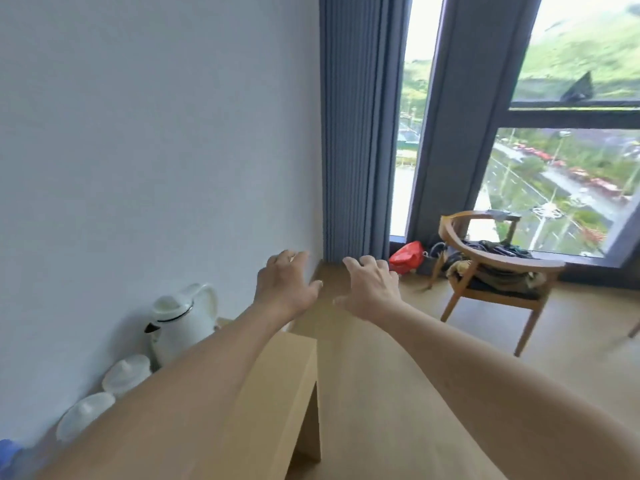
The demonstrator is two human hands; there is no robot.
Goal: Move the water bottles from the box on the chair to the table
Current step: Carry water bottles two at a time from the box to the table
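Both bare arms reached forward, side by side, above the far end of a light wooden worktop [277, 386] that stood against a white wall [138, 133]. The left hand [285, 284] hung in the air with its fingers loosely bent and spread, its grip released and holding nothing. The right hand [372, 285] was just beside it, likewise slack-fingered, its grip released and carrying nothing. The two hands were near each other but apart, and neither touched the worktop.

On the worktop, close to the wall, stood a white kettle [183, 322] with a dark spout, and nearer the camera two white lidded cups [126, 374] in a row along the wall. At the lower left corner a blurred blue shape [8, 452] showed; I could not tell what it was.

No water bottles and no box could be made out. Well apart from the hands, to the right, a wooden chair [495, 268] with a curved back stood by the window [568, 188], its seat heaped with dark and olive cloth. A red bag [407, 257] lay on the floor between the chair and the grey-blue curtain [356, 133].
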